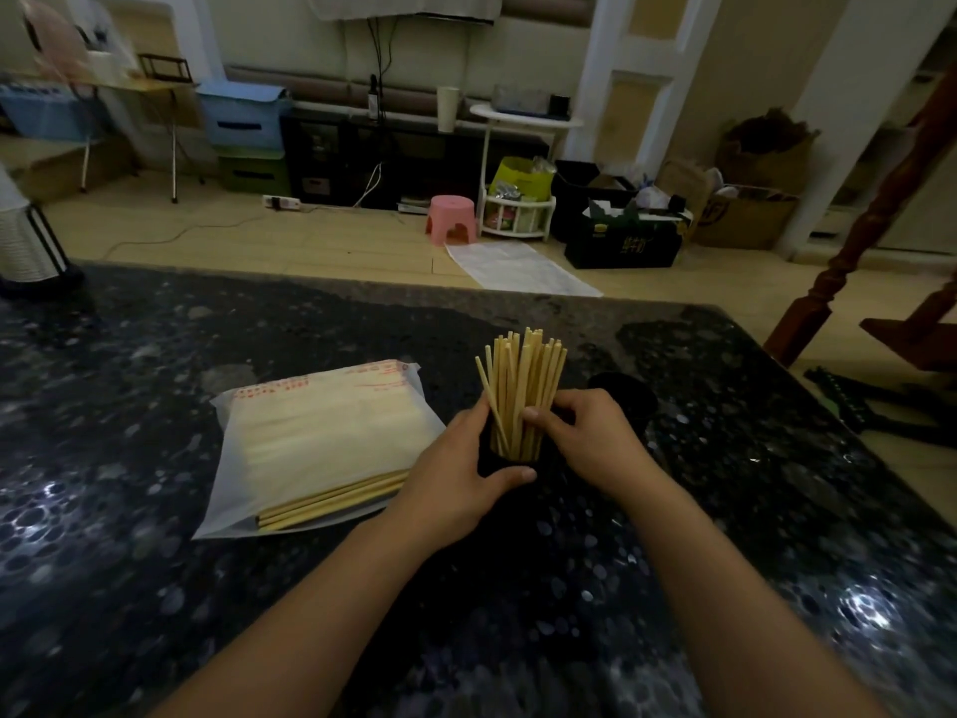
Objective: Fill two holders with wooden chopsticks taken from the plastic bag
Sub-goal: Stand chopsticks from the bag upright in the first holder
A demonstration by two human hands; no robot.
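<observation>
Gripped from both sides is a dark holder (510, 461) — curled round by the left hand (455, 476), while its upright chopsticks (523, 391) are pinched by the right hand (585, 432). A second holder (629, 396) stands just behind; the plastic bag (321, 437) lies left — more chopsticks are seen at its mouth.

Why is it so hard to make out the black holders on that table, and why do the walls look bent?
Head view: dim light leaves the dark holder merged with the speckled black table, while the pale chopsticks stand out; white glare patches glint on the table; the wide-angle lens bows the room's edges; the left hand and right hand look fairly sharp, the background soft.
</observation>
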